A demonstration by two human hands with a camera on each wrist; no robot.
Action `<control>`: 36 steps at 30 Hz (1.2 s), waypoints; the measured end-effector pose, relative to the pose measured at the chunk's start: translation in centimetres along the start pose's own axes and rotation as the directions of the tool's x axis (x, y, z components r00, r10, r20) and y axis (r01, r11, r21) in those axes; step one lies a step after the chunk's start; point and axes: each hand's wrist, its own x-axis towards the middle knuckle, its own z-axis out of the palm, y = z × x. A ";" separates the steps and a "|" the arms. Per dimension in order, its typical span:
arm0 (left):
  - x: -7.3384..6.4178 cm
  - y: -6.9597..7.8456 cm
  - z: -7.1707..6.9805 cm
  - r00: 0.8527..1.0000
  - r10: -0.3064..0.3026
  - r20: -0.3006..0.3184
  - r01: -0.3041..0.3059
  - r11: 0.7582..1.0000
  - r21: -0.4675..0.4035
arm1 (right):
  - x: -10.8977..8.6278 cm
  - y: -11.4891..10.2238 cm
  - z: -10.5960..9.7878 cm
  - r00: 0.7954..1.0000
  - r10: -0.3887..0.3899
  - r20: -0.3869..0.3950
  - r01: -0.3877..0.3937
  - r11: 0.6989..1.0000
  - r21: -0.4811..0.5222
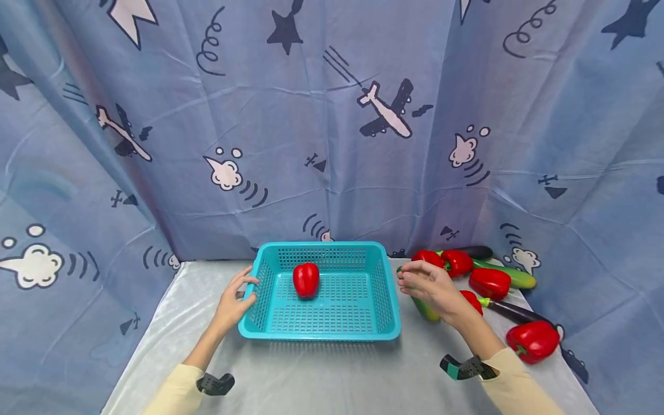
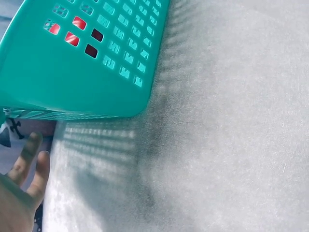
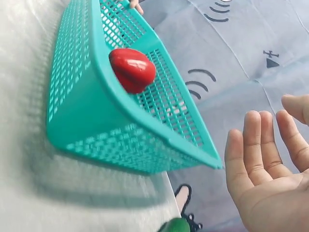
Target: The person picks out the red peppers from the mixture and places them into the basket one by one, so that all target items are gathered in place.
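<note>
A turquoise plastic basket (image 1: 321, 336) with slotted walls stands on the table, with one red bell pepper (image 1: 306, 280) inside. My left hand (image 1: 234, 300) is at the basket's left rim, thumb and fingertips right at the edge, fingers loosely spread. Its two outer fingers (image 2: 41, 174) stand apart from the basket. Just off the right rim, my right hand (image 1: 430, 288) is raised with relaxed fingers and nothing in its palm (image 3: 277, 200). Below it, partly hidden, lies a green and yellow elongated vegetable (image 1: 427, 311).
Right of the right hand are several red bell peppers (image 1: 490, 282), a long green cucumber-like vegetable (image 1: 521, 279) and dark eggplants (image 1: 513, 312). A larger red pepper (image 1: 534, 341) lies near the right forearm. A patterned blue curtain (image 1: 332, 144) hangs behind the table (image 1: 337, 374).
</note>
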 end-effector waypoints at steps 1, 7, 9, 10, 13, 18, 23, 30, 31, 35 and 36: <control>0.0 -0.6 0.1 1.000 -0.001 -0.003 0.001 1.000 -0.004 | -0.2 0.0 -0.3 1.000 0.007 -0.006 -0.007 1.000 -0.005; 0.2 -2.8 0.3 1.000 -0.021 -0.004 0.021 1.000 0.000 | -1.2 0.5 -2.0 0.998 0.026 -0.055 -0.030 0.998 -0.064; 0.2 -3.0 0.2 1.000 -0.017 -0.004 0.017 1.000 -0.007 | -1.5 0.6 -2.5 0.998 0.019 -0.054 -0.023 0.997 -0.077; 0.2 -3.0 0.1 1.000 -0.015 -0.003 0.015 1.000 -0.012 | -1.6 0.6 -2.7 0.999 0.015 -0.051 -0.019 0.996 -0.082; 0.1 -3.1 0.1 1.000 -0.012 -0.004 0.012 1.000 -0.015 | -2.1 0.7 -3.4 0.999 0.008 -0.049 -0.013 0.994 -0.108; 0.2 -3.0 0.2 1.000 -0.021 -0.008 0.021 1.000 0.000 | -3.1 0.7 -4.6 0.997 0.006 -0.073 -0.017 0.987 -0.159; -0.1 -1.2 0.3 1.000 -0.018 -0.009 0.018 1.000 0.002 | -4.1 1.1 -6.1 0.997 -0.012 -0.083 -0.003 0.982 -0.187; -0.3 1.6 -0.2 0.999 -0.033 0.008 0.033 0.999 0.003 | -5.5 1.8 -8.9 0.994 -0.065 -0.091 0.048 0.984 -0.173; -0.3 1.7 -0.2 0.999 -0.037 0.009 0.037 0.999 0.003 | -5.8 1.9 -9.2 0.992 -0.073 -0.103 0.055 0.983 -0.175; -0.3 1.8 -0.2 0.999 -0.041 0.007 0.041 0.999 -0.003 | -6.4 2.3 -10.4 0.979 -0.106 -0.176 0.063 0.970 -0.235; -0.3 1.8 -0.2 0.999 -0.042 0.007 0.042 0.999 -0.005 | -6.5 2.5 -10.7 0.974 -0.117 -0.195 0.063 0.962 -0.265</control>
